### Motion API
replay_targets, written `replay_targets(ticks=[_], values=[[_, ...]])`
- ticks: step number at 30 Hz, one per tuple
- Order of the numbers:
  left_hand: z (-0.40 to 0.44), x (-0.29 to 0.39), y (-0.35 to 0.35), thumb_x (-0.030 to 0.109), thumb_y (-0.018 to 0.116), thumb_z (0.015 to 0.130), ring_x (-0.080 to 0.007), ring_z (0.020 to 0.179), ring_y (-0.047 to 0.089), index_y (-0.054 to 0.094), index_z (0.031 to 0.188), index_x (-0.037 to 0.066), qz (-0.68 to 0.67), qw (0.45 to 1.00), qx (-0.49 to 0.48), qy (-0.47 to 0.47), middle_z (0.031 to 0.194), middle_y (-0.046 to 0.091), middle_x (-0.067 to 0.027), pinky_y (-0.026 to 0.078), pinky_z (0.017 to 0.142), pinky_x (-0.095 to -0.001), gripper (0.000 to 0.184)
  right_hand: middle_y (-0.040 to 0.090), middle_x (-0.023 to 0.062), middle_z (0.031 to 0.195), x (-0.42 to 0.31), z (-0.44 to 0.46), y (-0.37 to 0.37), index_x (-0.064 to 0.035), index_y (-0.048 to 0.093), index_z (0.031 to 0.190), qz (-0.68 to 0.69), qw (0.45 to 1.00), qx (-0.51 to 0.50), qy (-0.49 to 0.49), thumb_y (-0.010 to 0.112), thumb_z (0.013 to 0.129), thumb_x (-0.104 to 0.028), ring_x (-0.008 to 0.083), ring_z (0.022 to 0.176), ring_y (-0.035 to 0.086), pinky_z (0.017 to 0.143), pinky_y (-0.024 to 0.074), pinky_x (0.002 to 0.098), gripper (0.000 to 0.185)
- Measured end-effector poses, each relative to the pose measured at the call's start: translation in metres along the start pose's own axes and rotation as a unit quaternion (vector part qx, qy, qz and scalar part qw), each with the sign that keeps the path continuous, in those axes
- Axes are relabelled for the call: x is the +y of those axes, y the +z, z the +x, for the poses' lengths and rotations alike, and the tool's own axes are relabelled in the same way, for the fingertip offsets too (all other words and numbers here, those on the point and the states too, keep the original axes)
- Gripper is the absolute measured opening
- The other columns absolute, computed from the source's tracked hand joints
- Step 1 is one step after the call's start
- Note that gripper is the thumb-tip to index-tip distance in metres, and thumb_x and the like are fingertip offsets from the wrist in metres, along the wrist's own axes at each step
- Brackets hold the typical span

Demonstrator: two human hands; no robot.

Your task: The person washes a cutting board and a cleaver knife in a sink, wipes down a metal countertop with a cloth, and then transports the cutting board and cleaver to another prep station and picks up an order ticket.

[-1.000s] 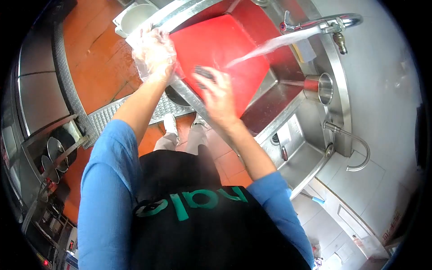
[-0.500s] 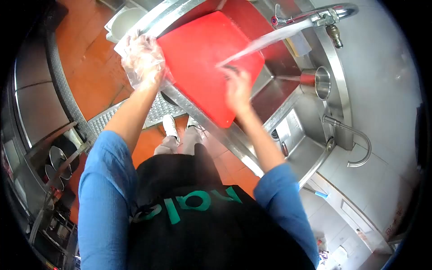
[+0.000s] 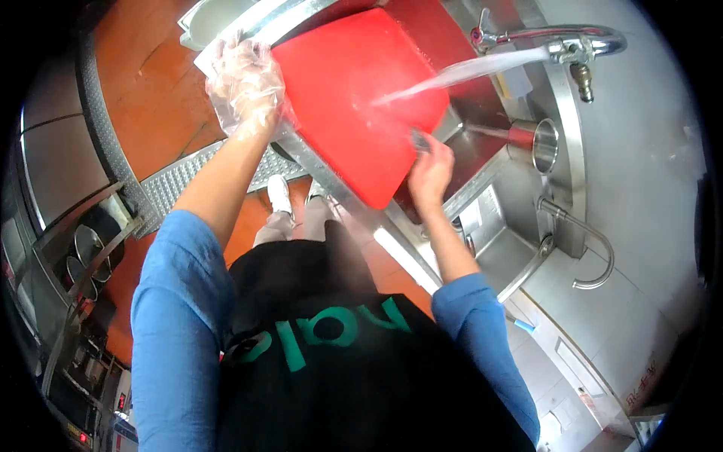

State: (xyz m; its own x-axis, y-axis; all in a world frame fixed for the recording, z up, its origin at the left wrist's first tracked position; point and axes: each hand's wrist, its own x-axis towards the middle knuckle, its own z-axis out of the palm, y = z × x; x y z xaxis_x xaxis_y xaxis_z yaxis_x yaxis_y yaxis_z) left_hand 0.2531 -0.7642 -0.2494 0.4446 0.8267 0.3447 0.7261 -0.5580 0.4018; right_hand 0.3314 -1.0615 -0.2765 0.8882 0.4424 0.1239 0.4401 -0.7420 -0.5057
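Red board at a steel sink, seen from above. The red board [image 3: 339, 98] lies across the left part of the steel basin [image 3: 471, 128], its near corner over the rim on the person's side, and hides much of the basin beneath. From the tap [image 3: 576, 49] at the far right, a stream of water [image 3: 471, 74] slants leftward and strikes the middle of the board, crossing above its right part. Behind the stream, a pale yellowish block [image 3: 515, 81] is partly hidden. To the right of the basin stands a steel cup [image 3: 534, 145]; nearer are a second basin [image 3: 503, 260] and a curved spout [image 3: 599, 260]. A white container [image 3: 213, 24] is at the far left, just beyond the left hand [image 3: 245, 84]. The near rim [image 3: 331, 169] runs between the board and the person's dark apron [image 3: 309, 309].

The left arm reaches forward, its hand in a clear plastic glove at the board's left edge; the fingers are bent, but how firmly they grip the board cannot be told. The right hand [image 3: 431, 172] is at the board's near right side, the forearm rising from the near right, the wrist bent slightly; its fingers are closed around a small dark pad [image 3: 419, 140].
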Motion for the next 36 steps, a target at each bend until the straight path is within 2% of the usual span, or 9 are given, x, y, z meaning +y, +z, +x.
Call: replay_targets(ticks=[8, 12, 18, 21, 24, 26, 30, 32, 36], values=[[0.005, 0.004, -0.020, 0.032, 0.048, 0.089, -0.0276, 0.129, 0.035, 0.063, 0.101, 0.005, -0.018, 0.998, -0.060, 0.009, 0.130, 0.050, -0.0097, 0.031, 0.104, -0.0401, 0.033, 0.050, 0.0118, 0.122, -0.143, 0.007, -0.005, -0.0106, 0.063, 0.107, 0.178, 0.947, -0.172, -0.205, 0.061, 0.079, -0.019, 0.0302, 0.116, 0.044, 0.094, 0.0355, 0.0413, 0.029], [0.002, 0.003, -0.021, 0.033, 0.049, 0.090, -0.0294, 0.128, 0.035, 0.063, 0.103, 0.004, -0.033, 0.997, -0.071, 0.008, 0.133, 0.047, -0.0118, 0.031, 0.105, -0.0405, 0.035, 0.055, 0.0120, 0.119, -0.083, 0.062, 0.042, -0.0148, 0.065, 0.108, 0.138, 0.943, -0.108, -0.285, 0.054, 0.079, -0.014, 0.0307, 0.108, 0.051, 0.092, 0.0379, 0.0426, 0.031], [0.005, 0.008, -0.019, 0.034, 0.050, 0.090, -0.0273, 0.127, 0.038, 0.063, 0.102, 0.006, -0.015, 0.998, -0.063, -0.021, 0.133, 0.047, -0.0090, 0.031, 0.106, -0.0385, 0.034, 0.063, 0.0196, 0.092, 0.110, 0.134, 0.060, -0.0076, 0.067, 0.092, -0.203, 0.972, -0.062, 0.099, 0.050, 0.084, -0.011, 0.0313, 0.093, 0.059, 0.086, 0.0454, 0.0411, 0.018], [0.009, 0.012, -0.019, 0.033, 0.049, 0.090, -0.0268, 0.129, 0.036, 0.063, 0.102, 0.005, 0.006, 0.998, -0.061, -0.034, 0.132, 0.048, -0.0087, 0.031, 0.105, -0.0384, 0.034, 0.063, 0.0158, 0.099, 0.086, 0.124, 0.082, -0.0087, 0.065, 0.104, 0.249, 0.968, 0.030, 0.022, 0.057, 0.081, -0.012, 0.0290, 0.094, 0.060, 0.085, 0.0468, 0.0385, 0.024], [0.005, 0.007, -0.017, 0.032, 0.049, 0.091, -0.0265, 0.129, 0.035, 0.063, 0.102, 0.004, 0.003, 0.998, -0.060, -0.003, 0.132, 0.048, -0.0082, 0.032, 0.105, -0.0385, 0.033, 0.063, 0.0117, 0.100, -0.062, 0.086, 0.041, -0.0084, 0.064, 0.107, 0.136, 0.973, -0.094, -0.161, 0.058, 0.082, -0.014, 0.0229, 0.098, 0.058, 0.082, 0.0483, 0.0338, 0.027], [0.006, 0.010, -0.020, 0.031, 0.049, 0.090, -0.0264, 0.129, 0.036, 0.063, 0.102, 0.004, -0.001, 0.998, -0.063, -0.008, 0.132, 0.048, -0.0083, 0.032, 0.105, -0.0379, 0.032, 0.064, 0.0102, 0.096, -0.017, 0.082, 0.077, -0.0039, 0.064, 0.103, 0.315, 0.946, -0.061, -0.046, 0.055, 0.079, -0.007, 0.0218, 0.095, 0.059, 0.084, 0.0473, 0.0331, 0.026], [0.008, 0.012, -0.021, 0.031, 0.051, 0.089, -0.0249, 0.127, 0.038, 0.063, 0.099, 0.005, 0.018, 0.997, -0.070, -0.029, 0.133, 0.047, -0.0076, 0.034, 0.103, -0.0366, 0.030, 0.064, 0.0144, 0.090, 0.139, 0.131, 0.096, -0.0006, 0.064, 0.093, -0.201, 0.963, -0.016, -0.180, 0.054, 0.078, -0.010, 0.0306, 0.085, 0.061, 0.079, 0.0493, 0.0369, 0.020], [0.010, 0.010, -0.020, 0.030, 0.051, 0.089, -0.0239, 0.127, 0.038, 0.063, 0.098, 0.005, 0.027, 0.996, -0.085, -0.019, 0.133, 0.048, -0.0070, 0.034, 0.103, -0.0363, 0.030, 0.063, 0.0179, 0.094, 0.154, 0.162, 0.083, -0.0022, 0.063, 0.098, -0.132, 0.975, -0.063, 0.169, 0.056, 0.081, -0.014, 0.0333, 0.096, 0.058, 0.087, 0.0455, 0.0387, 0.022], [0.008, 0.011, -0.016, 0.029, 0.051, 0.088, -0.0227, 0.127, 0.038, 0.064, 0.097, 0.006, 0.077, 0.995, -0.065, -0.018, 0.129, 0.051, -0.0050, 0.036, 0.102, -0.0379, 0.028, 0.053, 0.0158, 0.116, -0.053, 0.083, 0.023, 0.0016, 0.054, 0.114, 0.332, 0.929, -0.163, 0.010, 0.054, 0.086, -0.013, 0.0297, 0.106, 0.053, 0.090, 0.0426, 0.0405, 0.031]])
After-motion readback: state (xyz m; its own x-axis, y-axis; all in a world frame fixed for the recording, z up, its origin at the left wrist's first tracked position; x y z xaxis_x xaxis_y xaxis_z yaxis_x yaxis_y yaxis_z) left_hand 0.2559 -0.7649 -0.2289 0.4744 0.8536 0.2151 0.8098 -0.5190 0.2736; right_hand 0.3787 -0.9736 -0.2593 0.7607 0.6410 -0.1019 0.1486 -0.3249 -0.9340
